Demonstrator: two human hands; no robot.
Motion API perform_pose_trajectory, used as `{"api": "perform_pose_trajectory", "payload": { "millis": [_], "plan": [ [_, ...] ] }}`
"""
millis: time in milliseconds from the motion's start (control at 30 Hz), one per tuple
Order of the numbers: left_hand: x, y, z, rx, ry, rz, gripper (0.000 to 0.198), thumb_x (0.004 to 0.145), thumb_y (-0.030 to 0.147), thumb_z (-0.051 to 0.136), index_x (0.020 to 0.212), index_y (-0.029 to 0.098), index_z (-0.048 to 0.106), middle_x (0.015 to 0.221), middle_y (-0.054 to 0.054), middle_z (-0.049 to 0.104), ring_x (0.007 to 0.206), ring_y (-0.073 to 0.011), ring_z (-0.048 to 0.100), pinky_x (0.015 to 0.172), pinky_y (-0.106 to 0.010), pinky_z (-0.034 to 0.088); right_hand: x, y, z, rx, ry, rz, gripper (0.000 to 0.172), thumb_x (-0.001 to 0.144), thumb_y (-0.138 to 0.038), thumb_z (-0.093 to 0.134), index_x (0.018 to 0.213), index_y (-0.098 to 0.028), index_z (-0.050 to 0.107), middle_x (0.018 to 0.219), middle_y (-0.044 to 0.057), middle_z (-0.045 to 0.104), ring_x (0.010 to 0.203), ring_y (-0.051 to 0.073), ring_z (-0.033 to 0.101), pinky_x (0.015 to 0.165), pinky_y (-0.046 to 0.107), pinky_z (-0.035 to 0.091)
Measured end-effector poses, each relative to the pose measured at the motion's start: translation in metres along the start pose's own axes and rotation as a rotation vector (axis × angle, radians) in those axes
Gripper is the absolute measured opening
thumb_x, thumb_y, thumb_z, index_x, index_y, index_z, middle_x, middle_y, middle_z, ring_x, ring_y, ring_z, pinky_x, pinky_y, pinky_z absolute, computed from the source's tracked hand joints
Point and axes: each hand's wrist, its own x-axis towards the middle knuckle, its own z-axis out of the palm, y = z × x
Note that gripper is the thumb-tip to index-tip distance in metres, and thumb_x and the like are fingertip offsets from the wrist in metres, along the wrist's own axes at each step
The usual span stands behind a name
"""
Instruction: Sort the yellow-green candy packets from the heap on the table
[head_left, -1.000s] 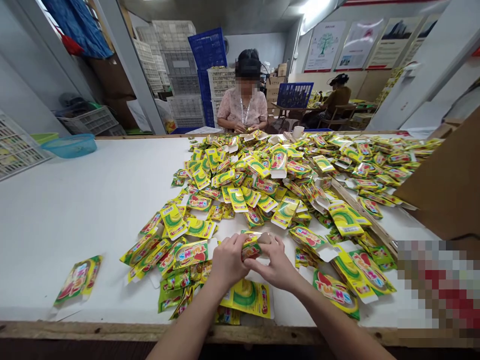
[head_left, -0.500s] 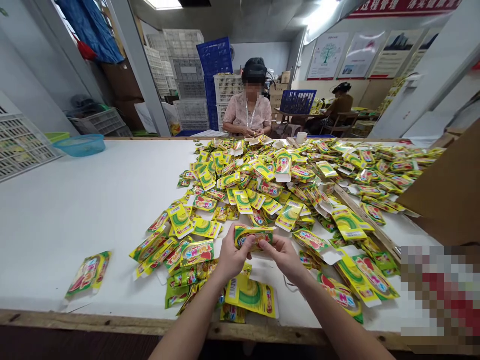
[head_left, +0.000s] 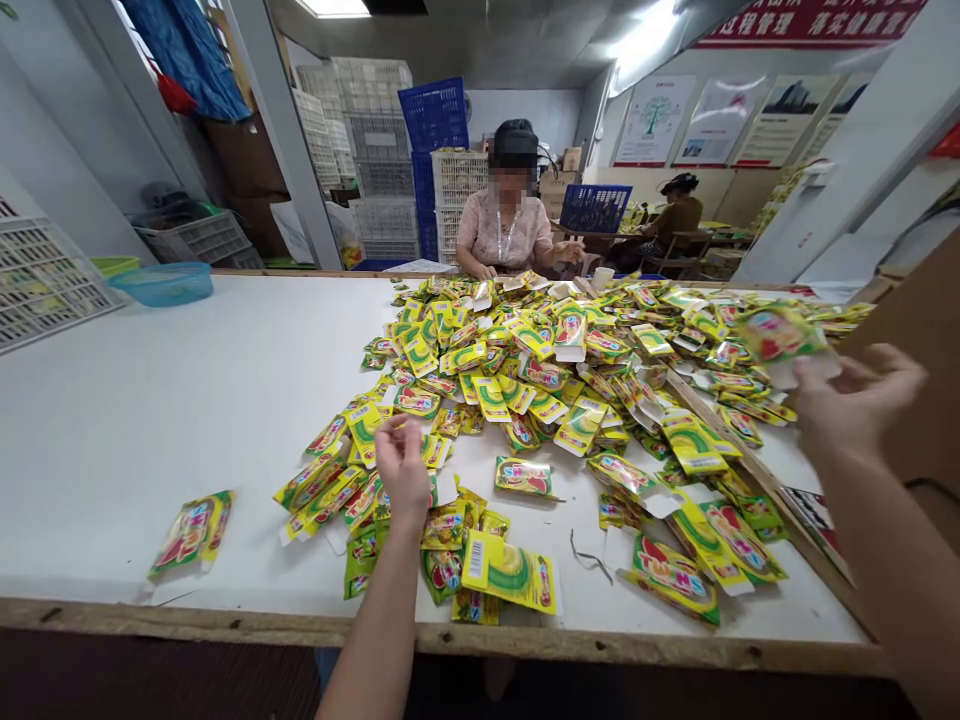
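My left hand (head_left: 405, 465) is over the near left part of a heap of yellow-green printed boxes, its fingers curled; whether anything is between them is hidden. Out to the right, my right hand (head_left: 855, 405) has a blurred small box (head_left: 780, 335) with a white open flap at its thumb and fingertips, above the right-hand heap. Between my hands, one box (head_left: 523, 477) lies on the white table (head_left: 187, 400). Nearer me lie a yellow box (head_left: 510, 572) and several small shiny sachets (head_left: 444, 525).
A wooden strip (head_left: 739, 455) divides the heap on the right, beside a large brown carton (head_left: 915, 400). One box (head_left: 193, 535) lies apart at left. A blue basin (head_left: 169, 285) and white crate (head_left: 52, 275) stand far left. A co-worker (head_left: 506, 225) sits opposite.
My hands have parted: the left moved left and slightly up, the right far right and up. The box between them before appears to lie on the table. The co-worker's hands have separated.
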Motion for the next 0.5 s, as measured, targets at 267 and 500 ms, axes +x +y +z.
{"api": "perform_pose_trajectory", "payload": {
  "millis": [267, 500],
  "plan": [
    [0.002, 0.007, 0.001, -0.019, 0.280, 0.237, 0.023, 0.071, 0.034, 0.057, 0.082, 0.019, 0.045, 0.066, 0.006, 0.041, 0.057, -0.0078, 0.042, 0.055, -0.021, 0.038, -0.113, -0.013, 0.038, 0.031, -0.902, -0.522, 0.017, 0.080, -0.037, 0.056, 0.083, -0.024, 0.067, 0.077, 0.005, 0.068, 0.068, 0.020, 0.063, 0.066, 0.035, 0.050],
    [-0.033, 0.059, -0.042, -0.002, 0.321, 0.480, 0.018, 0.072, 0.026, 0.062, 0.078, 0.018, 0.048, 0.071, 0.004, 0.047, 0.058, -0.0067, 0.048, 0.057, -0.020, 0.040, -0.227, -0.050, 0.156, -0.295, -1.520, -0.805, 0.049, 0.083, -0.005, 0.041, 0.131, -0.015, 0.044, 0.133, 0.011, 0.049, 0.117, 0.019, 0.050, 0.094, 0.029, 0.040]
  ]
}}
